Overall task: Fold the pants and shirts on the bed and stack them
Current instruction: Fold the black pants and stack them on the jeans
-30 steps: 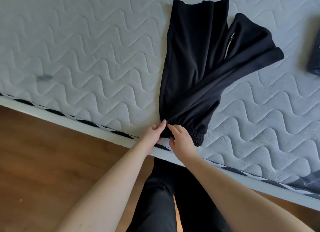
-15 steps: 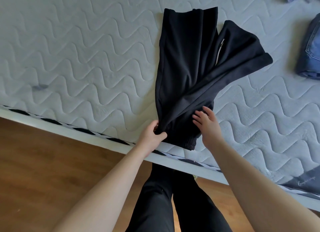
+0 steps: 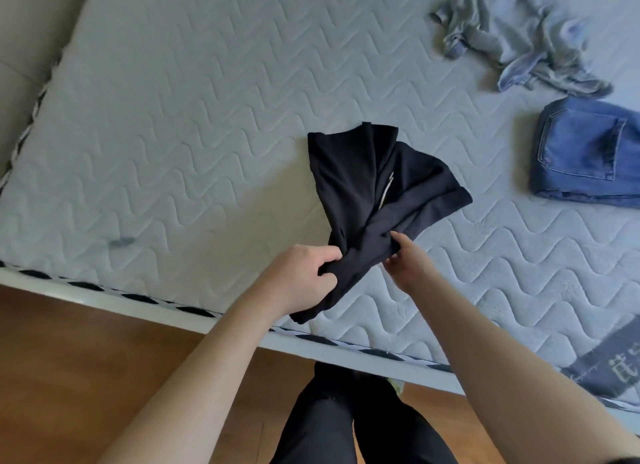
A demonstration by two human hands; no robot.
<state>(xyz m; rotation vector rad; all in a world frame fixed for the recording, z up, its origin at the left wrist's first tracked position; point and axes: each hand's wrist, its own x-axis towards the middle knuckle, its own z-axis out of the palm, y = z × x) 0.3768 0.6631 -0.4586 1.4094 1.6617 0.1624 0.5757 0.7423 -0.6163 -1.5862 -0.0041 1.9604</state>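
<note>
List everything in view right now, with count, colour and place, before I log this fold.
black pants: 1, black, mattress centre, near end gathered in both hands
jeans: 1, blue, folded, right side of mattress
shirt: 1, grey, crumpled, far right of mattress
mattress: 1, light grey, quilted, fills most of view
floor: wooden, brown, near side
left hand: 1, grips pants
right hand: 1, pinches pants
legs: black trousers, bottom centre

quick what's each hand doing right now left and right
Left hand: fingers curled, gripping the near end of the black pants.
Right hand: pinching the same black pants a little further along.
</note>
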